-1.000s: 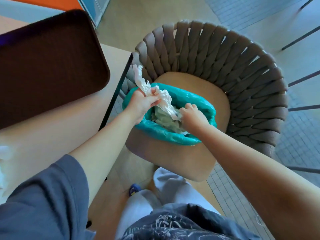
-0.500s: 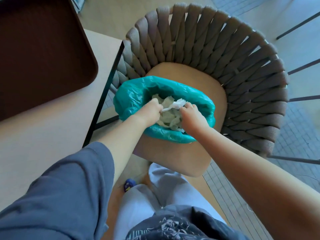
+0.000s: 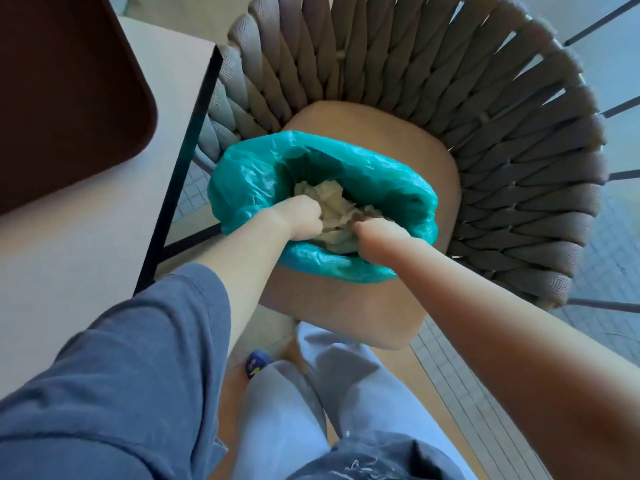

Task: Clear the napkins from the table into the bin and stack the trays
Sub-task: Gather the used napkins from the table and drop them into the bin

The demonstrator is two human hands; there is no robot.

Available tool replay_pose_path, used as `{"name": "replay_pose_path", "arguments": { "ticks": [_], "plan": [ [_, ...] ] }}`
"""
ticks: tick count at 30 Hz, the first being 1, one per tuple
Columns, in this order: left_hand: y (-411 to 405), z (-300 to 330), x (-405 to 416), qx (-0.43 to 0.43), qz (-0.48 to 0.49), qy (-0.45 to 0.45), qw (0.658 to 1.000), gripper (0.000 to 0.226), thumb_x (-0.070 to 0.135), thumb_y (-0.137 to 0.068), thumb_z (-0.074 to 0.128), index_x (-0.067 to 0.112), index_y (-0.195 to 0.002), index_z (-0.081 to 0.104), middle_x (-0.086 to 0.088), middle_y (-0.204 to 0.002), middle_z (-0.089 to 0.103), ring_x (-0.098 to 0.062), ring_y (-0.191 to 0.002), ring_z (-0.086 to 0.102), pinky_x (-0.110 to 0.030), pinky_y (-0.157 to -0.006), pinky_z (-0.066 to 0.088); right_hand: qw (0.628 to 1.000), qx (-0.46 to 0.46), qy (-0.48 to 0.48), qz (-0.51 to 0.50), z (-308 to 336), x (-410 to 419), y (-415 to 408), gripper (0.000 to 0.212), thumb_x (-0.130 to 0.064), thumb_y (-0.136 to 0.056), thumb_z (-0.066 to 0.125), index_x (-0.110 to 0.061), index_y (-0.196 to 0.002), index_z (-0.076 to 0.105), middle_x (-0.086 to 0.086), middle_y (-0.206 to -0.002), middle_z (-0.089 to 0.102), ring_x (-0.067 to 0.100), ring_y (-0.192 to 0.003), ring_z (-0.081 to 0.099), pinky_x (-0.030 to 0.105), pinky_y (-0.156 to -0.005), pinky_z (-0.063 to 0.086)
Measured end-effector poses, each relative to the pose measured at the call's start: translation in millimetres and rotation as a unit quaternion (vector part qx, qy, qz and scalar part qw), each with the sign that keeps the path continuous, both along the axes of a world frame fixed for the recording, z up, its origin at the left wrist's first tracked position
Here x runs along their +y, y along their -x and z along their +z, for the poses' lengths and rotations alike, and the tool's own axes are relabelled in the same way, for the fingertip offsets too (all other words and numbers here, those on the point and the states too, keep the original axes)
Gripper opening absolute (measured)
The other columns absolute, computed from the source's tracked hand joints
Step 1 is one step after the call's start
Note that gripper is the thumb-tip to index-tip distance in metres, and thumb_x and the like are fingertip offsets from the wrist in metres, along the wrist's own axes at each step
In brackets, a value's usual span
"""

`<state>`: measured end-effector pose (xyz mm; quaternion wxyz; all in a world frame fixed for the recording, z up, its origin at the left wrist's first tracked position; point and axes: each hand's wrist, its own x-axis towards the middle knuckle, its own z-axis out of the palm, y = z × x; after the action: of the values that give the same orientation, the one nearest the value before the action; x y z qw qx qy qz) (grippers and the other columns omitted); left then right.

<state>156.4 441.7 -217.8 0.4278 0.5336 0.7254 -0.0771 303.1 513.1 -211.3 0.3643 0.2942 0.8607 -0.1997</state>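
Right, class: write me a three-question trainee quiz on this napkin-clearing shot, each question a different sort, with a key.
1. True or false: the teal-lined bin stands on the floor.
2. Multiple choice: where is the brown tray? A) on the table; B) on the woven chair; C) in the bin.
3. Fill in: the left hand and right hand are both inside the bin, on the crumpled ____.

Key: 1 false, it sits on the chair seat. 2 A. 3 napkins.
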Motion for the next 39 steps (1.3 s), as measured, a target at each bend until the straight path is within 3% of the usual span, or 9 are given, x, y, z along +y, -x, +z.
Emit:
{"name": "replay_pose_path", "arguments": {
  "ticks": [3,6,10,18,27,31,35,37,39],
  "plan": [
    [0,10,2,-0.003,0.004,0.022,1.000,0.027,0.011,-0.086,0.040,0.004,-0.101,0.061,-0.016,-0.114,0.060,-0.030,-0.099,0.054,-0.034,-0.087,0.045,1.000,-0.018,0.013,0.007,6,-2,1,0.043,-0.015,-0.089,0.042,-0.016,-0.132,0.045,0.011,-0.135,0.046,0.031,-0.124,0.044,0.038,-0.099,0.040],
    [0,27,-8,0.001,0.013,0.000,1.000,0.042,0.007,-0.083,0.039,0.014,-0.120,0.059,-0.012,-0.126,0.057,-0.031,-0.112,0.052,-0.040,-0.097,0.044,0.998,0.037,-0.033,0.031,21,-7,3,0.039,-0.009,-0.088,0.041,-0.011,-0.127,0.047,0.014,-0.129,0.045,0.033,-0.119,0.043,0.040,-0.093,0.041],
    [1,58,-27,0.024,0.064,-0.088,0.994,0.039,0.010,-0.088,0.039,0.014,-0.120,0.059,-0.010,-0.126,0.056,-0.030,-0.114,0.051,-0.044,-0.097,0.043,0.989,0.134,-0.059,0.020,42,-13,18,0.032,-0.008,-0.084,0.046,-0.006,-0.115,0.050,0.015,-0.121,0.040,0.033,-0.112,0.041,0.041,-0.078,0.043],
    [8,120,-88,0.117,0.126,-0.244,0.954,0.032,0.013,-0.090,0.045,0.012,-0.120,0.057,-0.009,-0.121,0.057,-0.027,-0.112,0.049,-0.043,-0.096,0.042,0.952,0.291,-0.079,0.056,86,-51,59,0.026,-0.014,-0.085,0.048,-0.008,-0.108,0.056,0.014,-0.112,0.048,0.034,-0.105,0.045,0.042,-0.076,0.046],
    [30,154,-208,0.247,0.282,-0.403,0.835,0.037,0.019,-0.074,0.040,0.010,-0.093,0.070,-0.008,-0.100,0.068,-0.033,-0.091,0.061,-0.037,-0.075,0.047,0.919,0.378,-0.077,0.086,129,-131,100,0.041,-0.010,-0.081,0.054,-0.007,-0.121,0.054,0.016,-0.120,0.050,0.037,-0.108,0.045,0.046,-0.088,0.039],
    [39,159,-274,0.286,0.346,-0.383,0.808,0.031,0.010,-0.072,0.048,0.006,-0.095,0.069,-0.012,-0.102,0.066,-0.035,-0.092,0.060,-0.040,-0.075,0.047,0.909,0.394,-0.068,0.121,144,-180,123,0.040,-0.013,-0.088,0.048,-0.012,-0.128,0.049,0.010,-0.129,0.046,0.031,-0.118,0.041,0.045,-0.098,0.036],
    [48,162,-337,0.302,0.389,-0.363,0.791,0.038,0.020,-0.073,0.041,0.008,-0.096,0.068,-0.010,-0.103,0.065,-0.034,-0.096,0.060,-0.043,-0.075,0.048,0.900,0.402,-0.039,0.161,150,-237,146,0.038,-0.015,-0.093,0.044,-0.013,-0.132,0.044,0.008,-0.135,0.042,0.028,-0.123,0.039,0.043,-0.105,0.035],
    [55,164,-366,0.321,0.420,-0.352,0.772,0.029,0.012,-0.071,0.056,0.008,-0.097,0.067,-0.011,-0.105,0.064,-0.035,-0.097,0.060,-0.045,-0.075,0.049,0.899,0.395,-0.025,0.186,151,-265,161,0.040,-0.017,-0.094,0.043,-0.014,-0.134,0.041,0.007,-0.137,0.040,0.027,-0.125,0.038,0.043,-0.107,0.035],
    [62,164,-389,0.333,0.446,-0.325,0.765,0.037,0.008,-0.067,0.068,0.009,-0.103,0.065,-0.013,-0.114,0.060,-0.037,-0.104,0.056,-0.047,-0.078,0.048,0.899,0.389,-0.016,0.202,150,-287,176,0.042,-0.018,-0.093,0.044,-0.014,-0.135,0.039,0.008,-0.138,0.039,0.027,-0.126,0.036,0.043,-0.106,0.034]
  ]
}}
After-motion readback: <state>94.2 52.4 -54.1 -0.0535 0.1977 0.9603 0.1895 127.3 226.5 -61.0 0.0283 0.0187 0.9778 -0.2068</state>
